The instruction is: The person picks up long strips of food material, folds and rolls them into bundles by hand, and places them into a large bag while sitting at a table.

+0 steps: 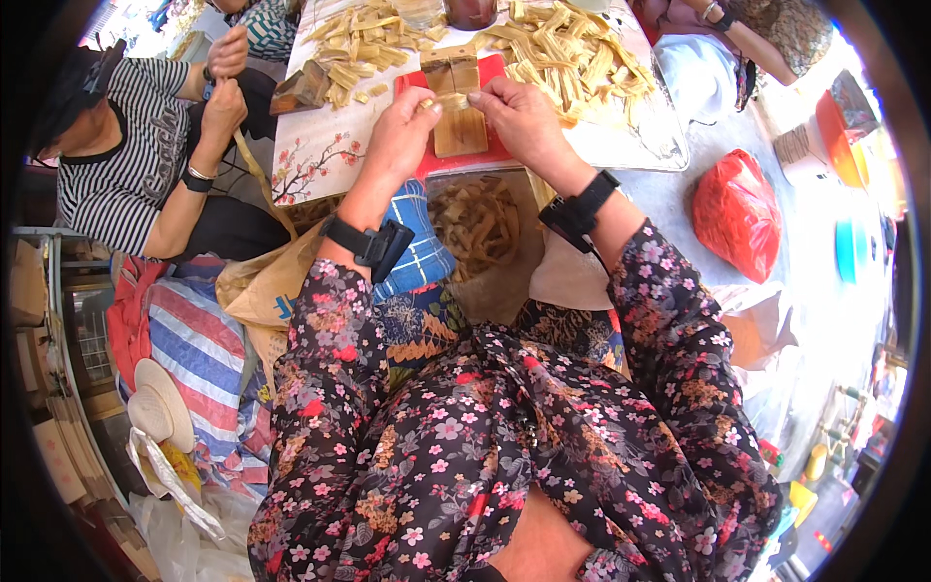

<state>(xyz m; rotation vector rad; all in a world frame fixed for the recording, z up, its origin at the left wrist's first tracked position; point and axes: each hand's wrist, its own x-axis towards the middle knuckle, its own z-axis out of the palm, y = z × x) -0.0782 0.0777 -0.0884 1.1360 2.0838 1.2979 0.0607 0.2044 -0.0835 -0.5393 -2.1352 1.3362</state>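
The left hand and right hand pinch a yellow strip between them, maybe to keep it straight, over a wooden block placed close by on the table.

Red plastic bag on floor, straw hat far left.
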